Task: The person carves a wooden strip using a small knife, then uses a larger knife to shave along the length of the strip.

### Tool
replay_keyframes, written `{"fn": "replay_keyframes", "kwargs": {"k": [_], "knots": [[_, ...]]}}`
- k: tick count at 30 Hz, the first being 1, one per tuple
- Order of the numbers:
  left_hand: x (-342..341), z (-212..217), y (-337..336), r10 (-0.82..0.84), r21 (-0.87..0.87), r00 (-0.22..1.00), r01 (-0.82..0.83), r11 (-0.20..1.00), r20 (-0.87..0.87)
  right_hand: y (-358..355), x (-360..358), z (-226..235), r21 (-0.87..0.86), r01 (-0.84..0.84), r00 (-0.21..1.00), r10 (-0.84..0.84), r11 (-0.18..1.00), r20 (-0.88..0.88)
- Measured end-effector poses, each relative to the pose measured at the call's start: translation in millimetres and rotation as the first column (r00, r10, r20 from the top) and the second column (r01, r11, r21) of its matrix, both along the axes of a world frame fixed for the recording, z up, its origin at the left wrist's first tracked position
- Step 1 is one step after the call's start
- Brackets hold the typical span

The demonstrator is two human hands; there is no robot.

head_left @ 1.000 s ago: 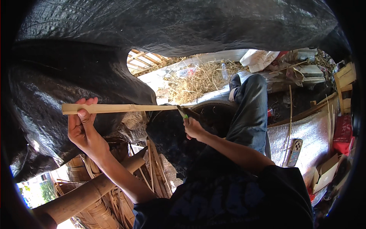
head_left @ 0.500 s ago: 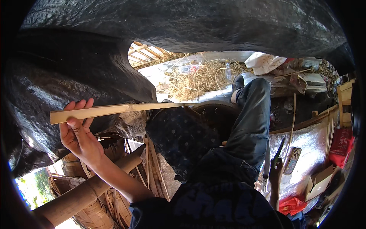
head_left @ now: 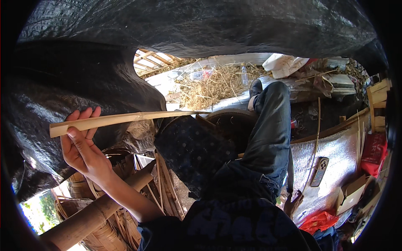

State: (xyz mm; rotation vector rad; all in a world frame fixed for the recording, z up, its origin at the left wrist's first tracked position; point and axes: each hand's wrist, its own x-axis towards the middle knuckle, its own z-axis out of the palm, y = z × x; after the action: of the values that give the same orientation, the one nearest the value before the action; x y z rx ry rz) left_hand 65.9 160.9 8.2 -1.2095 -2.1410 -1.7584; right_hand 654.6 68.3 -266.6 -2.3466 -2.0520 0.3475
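My left hand point(head_left: 81, 146) pinches a pale, flat bamboo strip point(head_left: 104, 121) near its wide end, thumb below and fingers behind. The strip runs level to the right, and its narrow far end crosses above a dark cloth point(head_left: 197, 138) on my lap. My right hand point(head_left: 293, 203) is low beside my hip, in shade. It is close to the lower end of a dark, narrow upright band point(head_left: 290, 169) along my thigh. Whether its fingers hold anything is hard to make out, and no knife shows apart from that band.
Black plastic sheeting point(head_left: 201, 25) hangs ahead and at left. A bamboo pole point(head_left: 100, 209) and woven baskets point(head_left: 98, 230) are at lower left. A remote control point(head_left: 319, 172), a cardboard box point(head_left: 351, 194) and red bags point(head_left: 318, 221) lie at right. Straw point(head_left: 209, 85) is scattered ahead.
My right hand has moved down and left toward my hip; the dark knife it held upright no longer shows there. My left hand keeps the bamboo strip, with a slight shift left.
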Motion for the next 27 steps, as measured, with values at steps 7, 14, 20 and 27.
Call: {"fn": "replay_keyframes", "kwargs": {"k": [7, 14, 20, 27], "knots": [[18.9, -19.9, 9.3, -0.026, -0.107, 1.0, 0.027, 0.994, 0.009, -19.3, 25.9, -5.4, -0.266, 0.048, 0.937, -0.136, 0.963, -0.322], [32.7, -59.2, 13.8, 0.02, -0.12, 0.991, -0.004, 0.993, 0.133, -8.1, 64.9, -27.3, -0.313, -0.268, 0.95, 0.195, 0.911, -0.244], [32.2, -93.4, 14.7, -0.018, -0.108, 0.973, 0.044, 0.993, 0.231, 54.1, 27.5, 68.1, -0.774, -0.026, 0.684, -0.554, 0.633, -0.475], [51.0, -26.2, -1.2, 0.092, -0.067, 0.993, -0.097, 0.993, -0.079, 82.6, 39.0, 77.9, -0.319, 0.018, 0.751, -0.224, 0.947, -0.622]]}}
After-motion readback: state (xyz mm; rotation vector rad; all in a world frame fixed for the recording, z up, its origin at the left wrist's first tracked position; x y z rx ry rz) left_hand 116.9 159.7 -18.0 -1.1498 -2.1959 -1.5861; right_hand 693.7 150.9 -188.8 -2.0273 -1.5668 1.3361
